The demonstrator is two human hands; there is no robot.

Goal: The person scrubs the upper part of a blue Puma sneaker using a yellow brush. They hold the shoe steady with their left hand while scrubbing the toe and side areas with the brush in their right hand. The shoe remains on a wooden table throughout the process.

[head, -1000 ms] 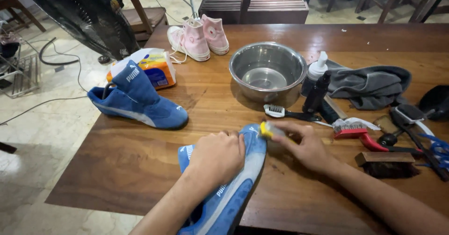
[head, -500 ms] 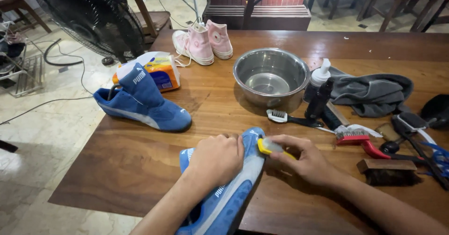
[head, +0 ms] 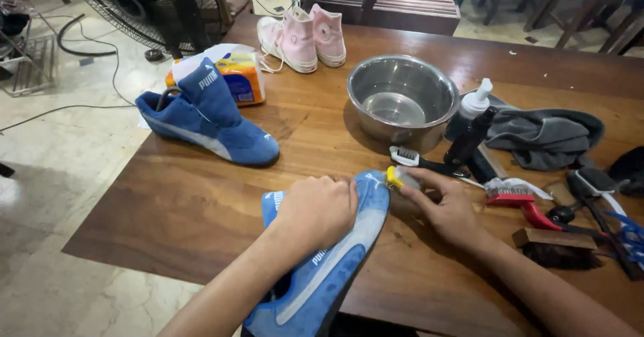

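Your blue suede shoe lies on its side at the near edge of the bench, its pale sole strip turned up and its toe pointing toward the steel bowl. Your left hand is pressed flat over the shoe's upper, fingers curled down around it. Your right hand sits just right of the toe, fingers pinched together on a small yellow-headed brush that touches the toe's edge.

The shoe's heel runs out of the bottom of the view, and your left hand covers most of its middle. The brush's bristles are blurred, so you cannot tell their shape.

Left of the bowl stands the matching blue shoe. Right of the bowl are a dark bottle and a grey cloth.
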